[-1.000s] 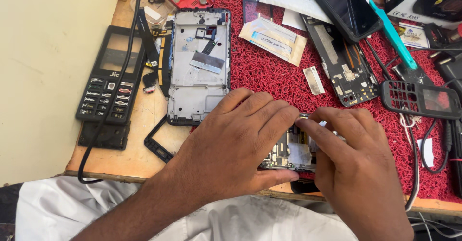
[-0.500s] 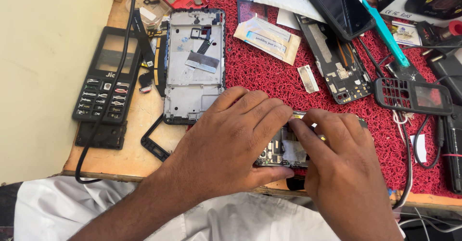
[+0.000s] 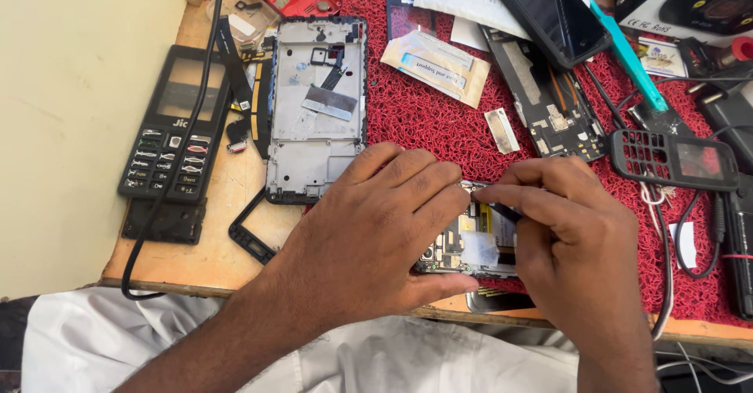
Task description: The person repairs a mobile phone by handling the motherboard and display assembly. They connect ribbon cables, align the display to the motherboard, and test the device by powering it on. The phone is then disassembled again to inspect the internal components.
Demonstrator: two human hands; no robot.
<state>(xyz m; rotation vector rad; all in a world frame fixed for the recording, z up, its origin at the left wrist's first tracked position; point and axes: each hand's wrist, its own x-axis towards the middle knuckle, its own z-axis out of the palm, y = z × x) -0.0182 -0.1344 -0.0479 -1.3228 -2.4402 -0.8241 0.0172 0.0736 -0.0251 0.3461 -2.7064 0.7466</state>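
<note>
An opened phone body [image 3: 471,244] with bare circuitry lies on the red mat [image 3: 423,118] near the table's front edge. My left hand [image 3: 376,228] lies flat over its left part and grips it, thumb under its lower edge. My right hand [image 3: 572,244] pinches a thin dark tool [image 3: 496,207] whose tip rests on the phone's top area. Most of the phone is hidden beneath both hands.
A grey phone frame [image 3: 314,110] lies at the back left, beside a black keypad phone [image 3: 176,126] and a black cable [image 3: 200,103]. Farther right are a circuit board [image 3: 549,103], a black keypad cover [image 3: 674,159], a teal tool [image 3: 627,56] and paper packets [image 3: 435,63].
The view has shifted slightly. My right hand's fingertips have moved a little to the left on the phone's top; my left hand stays in place over it.
</note>
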